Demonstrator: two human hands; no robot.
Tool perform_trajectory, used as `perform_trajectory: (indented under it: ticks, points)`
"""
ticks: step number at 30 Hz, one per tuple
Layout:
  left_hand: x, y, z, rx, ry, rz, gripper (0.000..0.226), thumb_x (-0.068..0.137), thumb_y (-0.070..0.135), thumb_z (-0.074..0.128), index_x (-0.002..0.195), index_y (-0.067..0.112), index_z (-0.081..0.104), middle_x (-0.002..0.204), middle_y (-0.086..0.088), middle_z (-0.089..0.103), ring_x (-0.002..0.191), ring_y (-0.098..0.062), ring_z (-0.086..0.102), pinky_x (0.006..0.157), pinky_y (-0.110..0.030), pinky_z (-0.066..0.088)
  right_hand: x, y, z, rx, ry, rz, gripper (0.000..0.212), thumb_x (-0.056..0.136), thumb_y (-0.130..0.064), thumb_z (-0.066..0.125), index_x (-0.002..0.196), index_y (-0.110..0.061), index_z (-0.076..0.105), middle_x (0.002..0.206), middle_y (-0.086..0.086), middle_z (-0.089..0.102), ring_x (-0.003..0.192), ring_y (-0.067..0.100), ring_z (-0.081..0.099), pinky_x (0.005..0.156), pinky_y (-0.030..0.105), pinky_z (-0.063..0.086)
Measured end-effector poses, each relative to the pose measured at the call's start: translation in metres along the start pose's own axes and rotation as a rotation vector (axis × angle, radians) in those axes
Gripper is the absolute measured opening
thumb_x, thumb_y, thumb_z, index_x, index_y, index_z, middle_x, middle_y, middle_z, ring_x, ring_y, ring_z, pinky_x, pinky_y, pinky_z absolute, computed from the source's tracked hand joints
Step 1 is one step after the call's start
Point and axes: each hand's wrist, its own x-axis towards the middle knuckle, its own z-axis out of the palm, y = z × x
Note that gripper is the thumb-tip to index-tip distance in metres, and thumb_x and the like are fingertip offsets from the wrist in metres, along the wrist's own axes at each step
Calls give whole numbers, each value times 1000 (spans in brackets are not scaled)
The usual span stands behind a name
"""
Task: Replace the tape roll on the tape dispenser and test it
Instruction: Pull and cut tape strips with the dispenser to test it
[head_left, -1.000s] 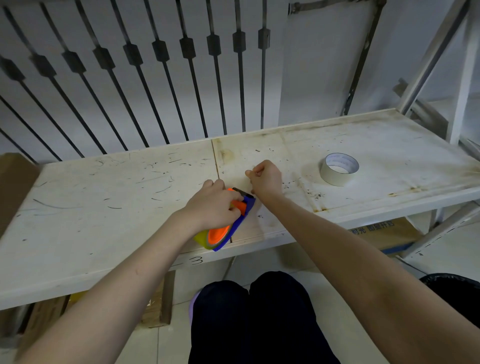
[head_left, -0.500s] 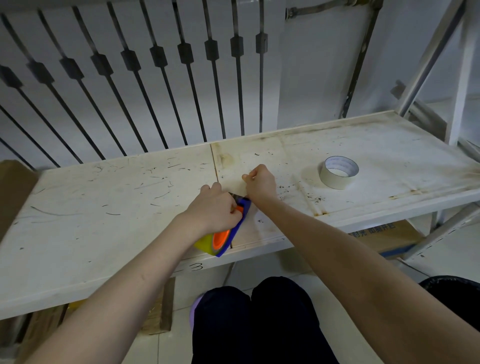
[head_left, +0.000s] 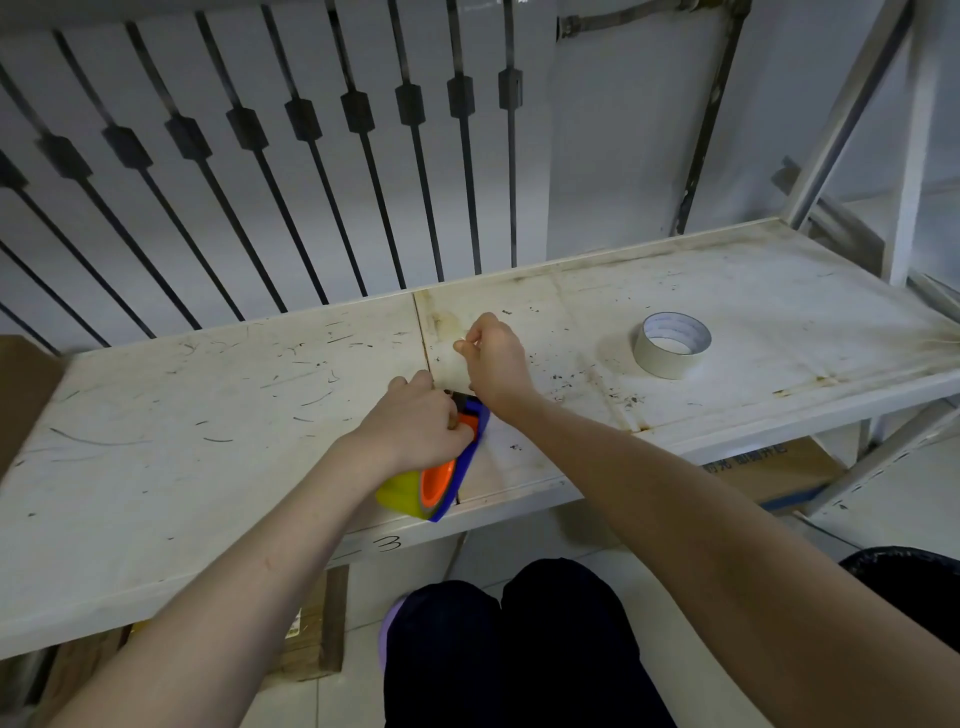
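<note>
Gripping tape dispenser (head_left: 441, 475) on scuffed white shelf (head_left: 156, 415), left hand (head_left: 415, 431)

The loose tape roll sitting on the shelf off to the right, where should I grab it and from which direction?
Probably from straight above. The tape roll lies flat on the shelf with its open core facing up and nothing beside it, so thumb inside the core and fingers on the outer wall should pinch its rim well. The right hand is nearer; the left hand holds the dispenser.
</note>
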Motion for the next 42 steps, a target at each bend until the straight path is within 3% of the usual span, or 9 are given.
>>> perform_trajectory:
  ticks: [7, 11, 14, 21, 26, 29, 34, 38, 42]
  points:
    - [-2, 0, 0, -14, -39, 29, 37, 91, 40, 40, 122, 37, 60, 106, -5, 39, 100, -24, 34, 85, -30, 34, 2, 20, -13, 24, -48, 161, 15, 88, -14, 61, 80, -12, 48, 77, -2, 51, 76, 18, 51, 59, 24, 39]
    - [-2, -1, 0, -12, -51, 36, 37, 92, 40, 40, 124, 39, 58, 111, -7, 42, 108, -27, 37, 85, -30, 35, 1, 22, -20, -17, -61, 165, 17, 86, -15, 64, 80, -12, 49, 71, -9, 46, 80, 16, 51, 69, 27, 40]
    - [-5, -3, 1, -16, -42, 48, 38, 91, 40, 40, 125, 42, 56, 114, -7, 43, 108, -27, 37, 88, -31, 36, 2, 24, -25, -19, -86, 199, 21, 83, -17, 68, 74, -15, 48, 76, -3, 54, 80, 16, 54, 71, 29, 46]
    - [-18, -14, 7, -71, -3, 109, 39, 92, 36, 43, 129, 46, 50, 130, -2, 37, 118, -24, 37, 90, -28, 34, 3, 16, -41, 54, -111, 254, 28, 84, -14, 65, 65, -17, 45, 77, 5, 64, 72, 15, 61, 66, 32, 51]
    - [-25, -18, 10, -67, 57, 153, 39, 92, 36, 44, 128, 49, 50, 137, 0, 36, 119, -22, 43, 87, -25, 35, -6, 17, -46, 102, -125, 301, 25, 84, -13, 65, 68, -15, 47, 69, -2, 61, 58, 17, 63, 54, 29, 51]
    - [-30, -20, 12, -68, 92, 166, 45, 83, 44, 38, 125, 49, 53, 135, 2, 39, 118, -20, 44, 85, -23, 33, -11, 18, -49, 168, -114, 332, 25, 84, -13, 66, 68, -15, 46, 74, -5, 58, 54, 11, 61, 46, 23, 45]
    - [-29, -23, 14, -117, 115, 154, 49, 77, 47, 39, 122, 45, 58, 131, 4, 43, 117, -15, 46, 85, -22, 37, -17, 22, -50, 167, -99, 397, 25, 84, -14, 66, 66, -13, 48, 67, -1, 59, 57, 13, 61, 52, 25, 50]
    - [-17, -22, 9, -137, 40, 144, 33, 84, 47, 55, 116, 42, 62, 118, 3, 47, 109, -17, 51, 87, -27, 45, -20, 30, -50, 31, -141, 440, 31, 84, -11, 61, 56, -11, 49, 56, 4, 59, 46, 14, 52, 47, 22, 45]
    - [-5, -8, -5, -44, -76, 108, 45, 79, 62, 54, 106, 29, 69, 98, -3, 55, 94, -22, 58, 80, -35, 52, -21, 32, -49, -79, -180, 393, 27, 80, -7, 57, 54, -9, 51, 62, 13, 65, 51, 20, 54, 53, 23, 46]
